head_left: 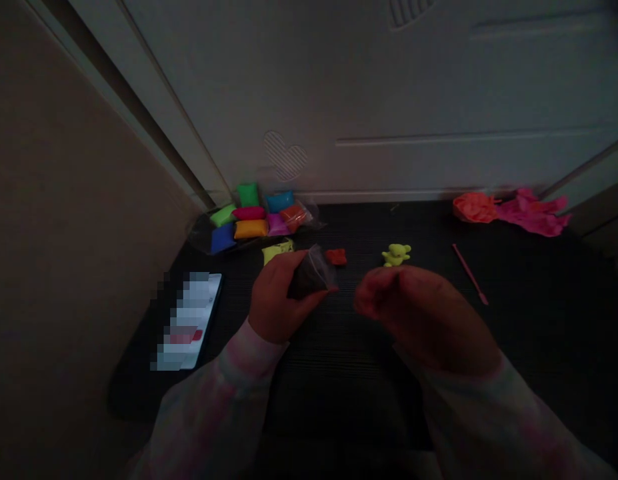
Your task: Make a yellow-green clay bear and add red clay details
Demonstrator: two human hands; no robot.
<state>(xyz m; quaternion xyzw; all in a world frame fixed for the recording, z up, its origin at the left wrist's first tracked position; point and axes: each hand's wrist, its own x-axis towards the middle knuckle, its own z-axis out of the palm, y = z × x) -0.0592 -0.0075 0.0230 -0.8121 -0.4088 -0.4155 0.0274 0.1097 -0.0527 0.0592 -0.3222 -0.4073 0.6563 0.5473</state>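
Observation:
My left hand (279, 293) is closed around a small clear plastic packet (316, 272), its open-looking end turned right. Inside, the packet looks dark; I cannot tell whether that is contents or the table seen through it. To its right, my right hand (429, 317) is raised with its fingers curled together, and anything between them is hidden. A small yellow clay bear figure (397, 255) stands just beyond the right hand. Behind the left hand lie a yellow packet (277, 250), partly covered, and a small red-orange piece (337, 257).
Several coloured clay packets (251, 229) lie in clear wrapping at the back left. A phone (196, 323) rests on the dark table (333, 373) at left. A pink stick tool (469, 273) and crumpled orange (475, 207) and pink gloves (533, 213) are at right. A white panel (389, 87) stands behind.

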